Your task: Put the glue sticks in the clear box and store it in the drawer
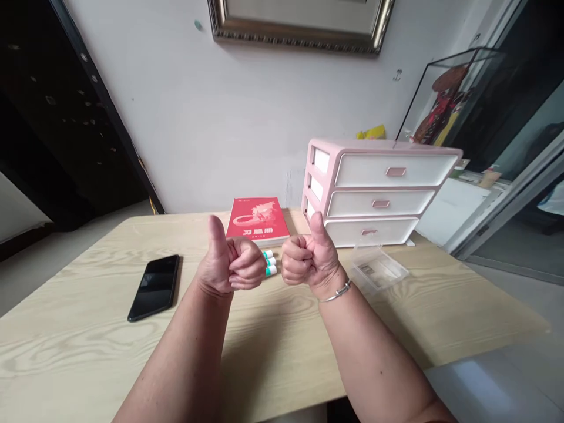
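Observation:
My left hand (233,261) is held above the table with the thumb up and the fingers curled into a fist. Facing it, my right hand (311,255) makes the same thumb-up fist, a silver bracelet (337,293) around its wrist. Nothing shows in either fist. Between and behind the hands lie several white-and-green capped tubes (271,270), partly hidden by my left hand. Beyond them a red book (258,216) lies flat on the table. To the right of my right hand sits a clear plastic box (379,269).
The wooden table (106,294) carries a black phone (155,288) on the left. A pink-and-white drawer unit (379,188) stands at the back right, with a yellow object (372,133) behind its top. A framed picture (299,29) hangs on the wall. A glass case (440,106) stands farther right.

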`<state>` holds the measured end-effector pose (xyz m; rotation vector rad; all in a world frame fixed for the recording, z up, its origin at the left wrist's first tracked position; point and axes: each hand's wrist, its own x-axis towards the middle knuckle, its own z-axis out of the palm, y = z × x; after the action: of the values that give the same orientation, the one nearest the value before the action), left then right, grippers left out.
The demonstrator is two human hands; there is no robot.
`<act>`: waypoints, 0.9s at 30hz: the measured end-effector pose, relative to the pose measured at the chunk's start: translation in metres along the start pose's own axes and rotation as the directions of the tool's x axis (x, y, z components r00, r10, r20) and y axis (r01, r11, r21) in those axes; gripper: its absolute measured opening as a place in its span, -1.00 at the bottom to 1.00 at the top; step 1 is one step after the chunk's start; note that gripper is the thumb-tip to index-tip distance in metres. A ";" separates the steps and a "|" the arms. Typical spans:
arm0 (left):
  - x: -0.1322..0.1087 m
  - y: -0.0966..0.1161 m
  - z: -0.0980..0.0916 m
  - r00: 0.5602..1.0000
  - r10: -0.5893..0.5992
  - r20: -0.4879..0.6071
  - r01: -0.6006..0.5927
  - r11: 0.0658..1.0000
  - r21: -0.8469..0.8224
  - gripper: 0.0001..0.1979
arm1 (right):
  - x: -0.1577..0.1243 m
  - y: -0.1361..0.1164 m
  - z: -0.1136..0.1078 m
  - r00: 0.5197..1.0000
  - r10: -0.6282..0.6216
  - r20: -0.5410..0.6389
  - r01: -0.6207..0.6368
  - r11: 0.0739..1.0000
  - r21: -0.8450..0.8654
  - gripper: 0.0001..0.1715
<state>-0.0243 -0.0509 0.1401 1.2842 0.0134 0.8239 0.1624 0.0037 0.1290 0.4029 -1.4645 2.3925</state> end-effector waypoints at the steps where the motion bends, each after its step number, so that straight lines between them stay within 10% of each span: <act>1: 0.000 0.000 -0.001 1.000 -0.012 -0.003 0.012 1.000 0.005 -0.22 | 0.000 0.000 -0.001 1.000 0.008 0.011 -0.008 1.000 0.019 -0.13; 18: 0.003 -0.007 -0.006 0.994 -0.104 -0.031 0.105 0.994 0.032 -0.20 | -0.005 0.007 -0.006 1.000 0.009 0.015 -0.010 0.996 0.084 -0.15; 27: -0.004 -0.013 -0.006 0.941 -0.084 -0.327 0.130 0.984 0.120 -0.21 | 0.000 0.004 0.005 0.920 -0.023 -0.390 -0.078 0.967 -0.241 -0.20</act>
<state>-0.0231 -0.0488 0.1257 1.2550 0.4056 0.9432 0.1614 -0.0030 0.1278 -0.1527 -1.5562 2.1060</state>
